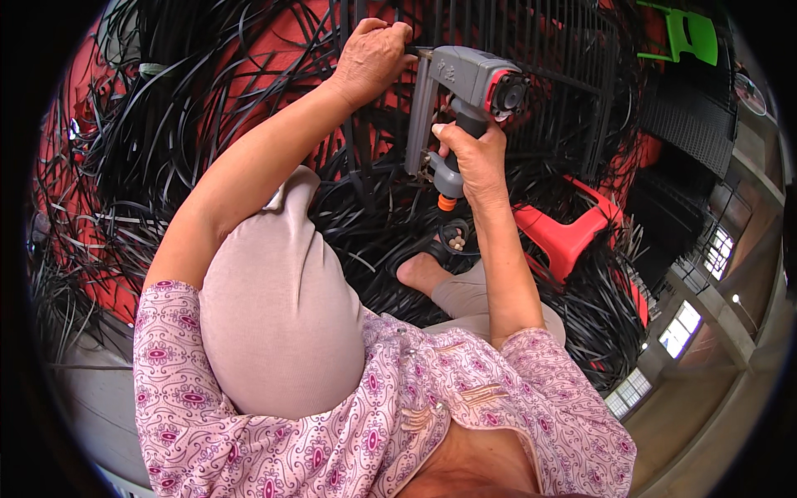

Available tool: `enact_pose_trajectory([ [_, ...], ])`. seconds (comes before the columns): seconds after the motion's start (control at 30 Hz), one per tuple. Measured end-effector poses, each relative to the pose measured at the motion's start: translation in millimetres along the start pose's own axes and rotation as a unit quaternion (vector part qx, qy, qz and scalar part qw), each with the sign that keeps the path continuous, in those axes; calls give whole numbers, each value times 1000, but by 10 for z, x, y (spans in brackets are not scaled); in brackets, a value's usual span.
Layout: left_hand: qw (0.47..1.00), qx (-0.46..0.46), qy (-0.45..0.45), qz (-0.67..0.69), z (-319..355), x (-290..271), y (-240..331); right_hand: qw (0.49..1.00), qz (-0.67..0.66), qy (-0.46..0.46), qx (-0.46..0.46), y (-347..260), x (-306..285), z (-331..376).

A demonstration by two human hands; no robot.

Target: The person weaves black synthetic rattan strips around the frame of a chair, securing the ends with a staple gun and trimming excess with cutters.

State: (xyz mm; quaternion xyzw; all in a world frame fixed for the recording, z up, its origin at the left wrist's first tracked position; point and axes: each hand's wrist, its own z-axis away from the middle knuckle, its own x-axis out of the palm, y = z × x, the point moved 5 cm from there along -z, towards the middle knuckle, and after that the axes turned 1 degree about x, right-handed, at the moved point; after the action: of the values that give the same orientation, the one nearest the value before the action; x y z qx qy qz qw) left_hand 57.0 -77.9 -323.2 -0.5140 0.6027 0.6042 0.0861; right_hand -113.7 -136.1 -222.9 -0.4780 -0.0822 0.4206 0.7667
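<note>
My right hand (473, 158) grips the handle of a grey pneumatic staple gun (465, 79) with a red and black rear cap and an orange air fitting below. The gun's nose presses toward a black frame of upright bars (531, 41). My left hand (374, 54) is closed on a black strip at the frame, right beside the gun's nose. My raised left knee in beige trousers (274, 307) fills the middle of the view, and my bare foot in a black sandal (423, 270) rests on the strips below the gun.
Loose black plastic strips (166, 124) lie heaped over a red floor all around. A red plastic stool (564, 232) stands to the right of my foot. A green plastic chair (685, 33) is at the top right, beside a black woven panel (689, 116).
</note>
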Motion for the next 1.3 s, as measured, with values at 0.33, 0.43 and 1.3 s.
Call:
enact_pose_trajectory([
  [0.33,1000,14,25,7,9,-18,0,1000,20,4,6,31,4,-28],
  [0.43,999,21,30,10,6,-16,5,999,34,1,2,44,-3,-43],
  [1.3,996,61,-6,-72,-40,-114,250,970,57,163,-168,-502,-3024,846],
])
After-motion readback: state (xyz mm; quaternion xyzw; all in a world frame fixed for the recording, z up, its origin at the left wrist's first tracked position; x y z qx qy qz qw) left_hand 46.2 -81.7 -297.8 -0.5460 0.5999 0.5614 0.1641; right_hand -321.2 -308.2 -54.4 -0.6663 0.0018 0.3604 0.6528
